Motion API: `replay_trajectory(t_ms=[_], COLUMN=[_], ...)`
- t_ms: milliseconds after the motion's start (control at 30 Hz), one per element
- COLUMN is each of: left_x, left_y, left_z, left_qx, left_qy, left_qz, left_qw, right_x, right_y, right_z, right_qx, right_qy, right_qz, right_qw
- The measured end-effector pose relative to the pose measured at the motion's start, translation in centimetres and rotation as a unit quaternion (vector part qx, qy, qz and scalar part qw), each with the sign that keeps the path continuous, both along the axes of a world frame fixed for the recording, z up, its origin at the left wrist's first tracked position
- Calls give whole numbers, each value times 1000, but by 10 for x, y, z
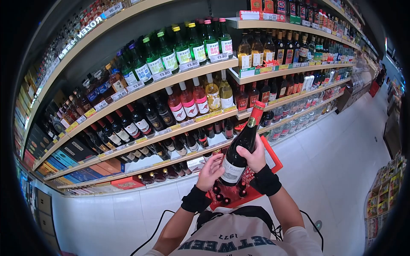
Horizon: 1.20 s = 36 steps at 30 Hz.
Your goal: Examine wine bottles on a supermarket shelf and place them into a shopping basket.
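A dark wine bottle (239,147) with a red foil neck and a white label is tilted in front of my body, its neck up and to the right. My right hand (255,154) is wrapped round its upper body, thumb across the glass. Beside the label on the left is my left hand (211,171), its fingers apart and close to the bottle; whether they touch it is unclear. Both wrists wear black bands. Beneath the hands a red container (273,154) holds several dark bottles with round tops (219,197), partly hidden by my arms and the bottle.
Curved shelves (171,132) of wine and liquor span the left and centre, with green bottles (183,52) on an upper level. More bottle shelves (294,68) run back to the right. A rack of packets (383,196) stands at the right edge. Dark cables hang beside my body.
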State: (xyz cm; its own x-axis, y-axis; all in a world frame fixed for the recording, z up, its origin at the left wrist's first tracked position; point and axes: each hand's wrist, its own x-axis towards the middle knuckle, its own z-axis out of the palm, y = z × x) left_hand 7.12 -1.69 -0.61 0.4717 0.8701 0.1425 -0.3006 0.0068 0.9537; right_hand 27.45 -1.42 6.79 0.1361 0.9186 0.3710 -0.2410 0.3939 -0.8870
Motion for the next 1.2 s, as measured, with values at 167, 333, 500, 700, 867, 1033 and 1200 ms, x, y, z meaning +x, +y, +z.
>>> replay_trajectory(t_ms=[167, 333, 500, 700, 867, 1033, 1200], left_x=[33, 33, 14, 0, -1, 0, -7], left_y=[-16, -11, 0, 3, 0, -3, 0], left_z=[19, 28, 20, 8, 11, 8, 0], left_qx=[144, 156, 105, -30, -88, -110, -112], left_qy=[177, 218, 90, -35, -76, -117, -121], left_qz=[106, 130, 31, -124, -185, -193, -232], left_qw=[968, 954, 990, 991, 976, 968, 959], right_x=[-14, -23, -4, 23, 12, 1, -6], right_y=[4, 3, 4, 30, 36, 39, 37], right_z=[9, 10, 26, 27, 47, 43, 38], right_qx=[-18, -26, -64, -101, -95, -87, -74], right_qy=[-52, -93, -66, -2, 35, 65, 73], right_qz=[-86, -86, 54, 218, 308, 318, 309], right_qw=[995, 992, 994, 971, 946, 942, 945])
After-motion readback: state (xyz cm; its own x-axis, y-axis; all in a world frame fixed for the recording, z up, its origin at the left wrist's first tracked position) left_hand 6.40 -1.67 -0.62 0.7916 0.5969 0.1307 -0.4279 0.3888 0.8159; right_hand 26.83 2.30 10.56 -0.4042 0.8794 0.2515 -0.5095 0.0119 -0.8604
